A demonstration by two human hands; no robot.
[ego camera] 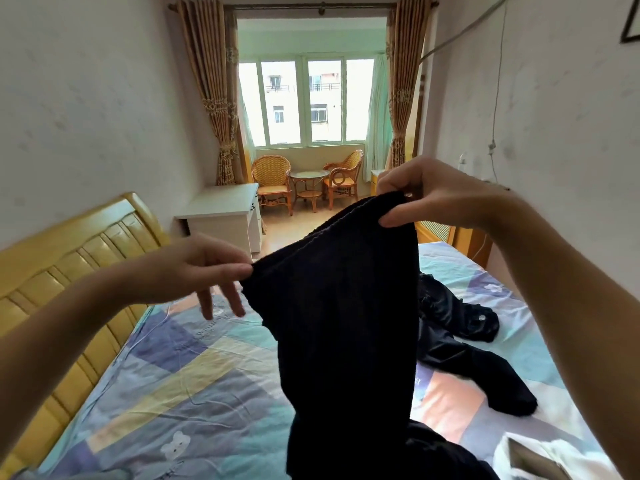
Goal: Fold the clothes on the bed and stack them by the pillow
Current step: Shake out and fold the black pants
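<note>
Two hands hold up one black knitted garment (339,306) above the bed (173,393). The left hand (194,268) pinches its top edge between thumb and forefinger, the other fingers (232,299) hanging loose and spread below. The right hand (426,192) sits higher and grips the other end of the same edge, fingers curled over the cloth and thumb pressed under it. The garment hangs down between the arms and covers much of the middle of the bed.

A second dark garment (460,341) lies crumpled on the sheet behind and to the right, partly hidden by the raised one. One pale piece of cloth (540,455) lies at the lower right corner.

The bed has a patchwork sheet of blue, teal, yellow and peach, and a yellow headboard (69,271) along the left. Beyond it stands one white counter (225,213). By the window (304,102) are two wicker chairs (272,178) with one small round table (310,185) between them, and two gold curtains (214,98) tied back at the sides.
</note>
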